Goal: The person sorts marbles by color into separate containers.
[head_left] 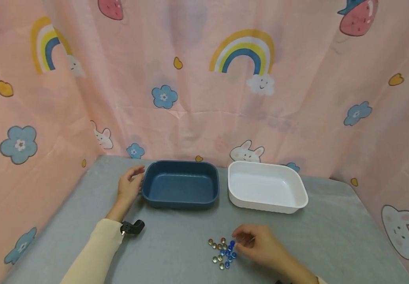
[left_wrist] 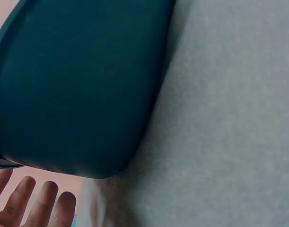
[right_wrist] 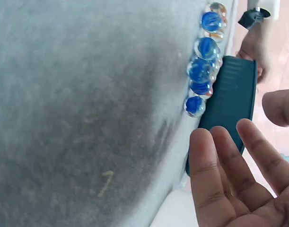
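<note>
Marbles [head_left: 222, 252] lie near, just left of the right hand [head_left: 261, 245], its fingers loose, empty; left hand [head_left: 128, 188], fingers relaxed, beside the far blue tray [head_left: 181, 205]; a stray nudge could scatter the marbles.

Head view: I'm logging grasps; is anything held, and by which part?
Nothing held; the right hand is by the marbles, the left hand by the blue tray.
</note>
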`<state>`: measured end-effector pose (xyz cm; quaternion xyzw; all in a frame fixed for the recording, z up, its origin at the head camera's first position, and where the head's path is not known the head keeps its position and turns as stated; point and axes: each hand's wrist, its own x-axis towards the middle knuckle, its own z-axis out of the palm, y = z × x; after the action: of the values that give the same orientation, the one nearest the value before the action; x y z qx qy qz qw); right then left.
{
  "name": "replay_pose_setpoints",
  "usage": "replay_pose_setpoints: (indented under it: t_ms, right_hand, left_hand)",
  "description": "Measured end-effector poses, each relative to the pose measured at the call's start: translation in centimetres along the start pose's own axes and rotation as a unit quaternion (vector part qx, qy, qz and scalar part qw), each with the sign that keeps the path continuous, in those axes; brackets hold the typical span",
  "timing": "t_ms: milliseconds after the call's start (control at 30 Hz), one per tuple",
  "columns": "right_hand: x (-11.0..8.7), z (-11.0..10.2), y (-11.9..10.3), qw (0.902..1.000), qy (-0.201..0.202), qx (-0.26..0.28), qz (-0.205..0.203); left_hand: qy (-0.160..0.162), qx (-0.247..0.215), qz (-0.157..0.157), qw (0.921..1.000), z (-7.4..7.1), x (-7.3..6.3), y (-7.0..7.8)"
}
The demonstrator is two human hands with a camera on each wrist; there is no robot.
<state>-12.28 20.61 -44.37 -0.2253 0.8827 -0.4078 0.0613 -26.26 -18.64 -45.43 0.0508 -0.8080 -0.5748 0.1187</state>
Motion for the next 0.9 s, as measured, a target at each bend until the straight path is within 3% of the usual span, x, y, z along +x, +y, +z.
replay_pose_setpoints:
  t_ms: [267,900]
  right_hand:
    - [0.4,0.8,0.6,0.9991,-0.007,0.012,-0.04]
    - [0.9,1.4,1.2,0.9998,-0.006,-0.018,-0.005]
  left_hand:
    - [0.002,0.013,0.009,0.9999,0.0,0.5,-0.7]
    - [0.008,0.026,0.01,0.9996,1.1,0.7,-1.2]
